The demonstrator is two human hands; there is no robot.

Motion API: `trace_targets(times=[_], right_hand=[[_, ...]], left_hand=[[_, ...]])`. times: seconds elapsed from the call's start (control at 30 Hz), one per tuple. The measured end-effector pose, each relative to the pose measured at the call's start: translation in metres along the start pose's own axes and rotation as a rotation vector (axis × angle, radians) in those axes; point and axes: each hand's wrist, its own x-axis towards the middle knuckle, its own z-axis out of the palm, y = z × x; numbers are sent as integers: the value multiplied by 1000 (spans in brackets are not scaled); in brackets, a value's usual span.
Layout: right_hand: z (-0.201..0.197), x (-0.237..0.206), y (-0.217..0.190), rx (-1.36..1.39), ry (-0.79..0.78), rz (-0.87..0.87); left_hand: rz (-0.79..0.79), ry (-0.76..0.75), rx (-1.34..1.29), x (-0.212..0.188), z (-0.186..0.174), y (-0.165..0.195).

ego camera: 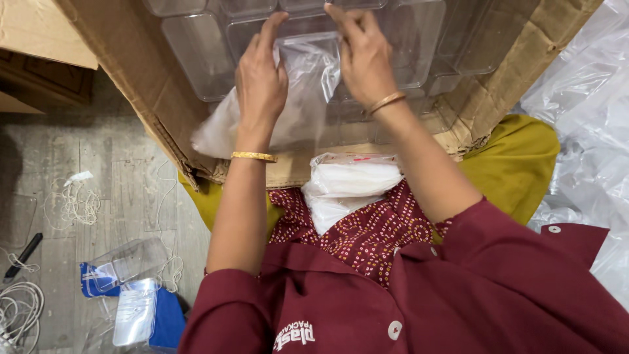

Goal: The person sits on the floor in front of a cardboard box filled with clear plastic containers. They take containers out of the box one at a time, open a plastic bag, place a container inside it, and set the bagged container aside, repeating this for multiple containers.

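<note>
A cardboard box (137,72) lies open in front of me, packed with several clear plastic containers (196,49). Both hands reach into it. My left hand (261,82) and my right hand (363,59) pinch the top edge of a clear plastic bag (304,85) that wraps one of the containers. The bag hangs down toward the box's near edge. A gold bangle sits on each wrist. A bundle of white plastic bags (347,187) rests in my lap, just under the box.
On the wooden floor to the left lie clear containers on blue packaging (134,301), white string (72,200) and a black pen-like tool (23,255). Crumpled clear plastic sheeting (586,131) is piled at the right. Another cardboard flap (36,29) is at top left.
</note>
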Motion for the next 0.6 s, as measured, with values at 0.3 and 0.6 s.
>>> trace_targets(times=[0.3, 0.6], right_hand=[[-38, -34, -45, 220, 52, 266], [-46, -53, -39, 483, 76, 400]], left_hand=[[93, -33, -339, -23, -13, 15], [-395, -182, -964, -38, -5, 35]])
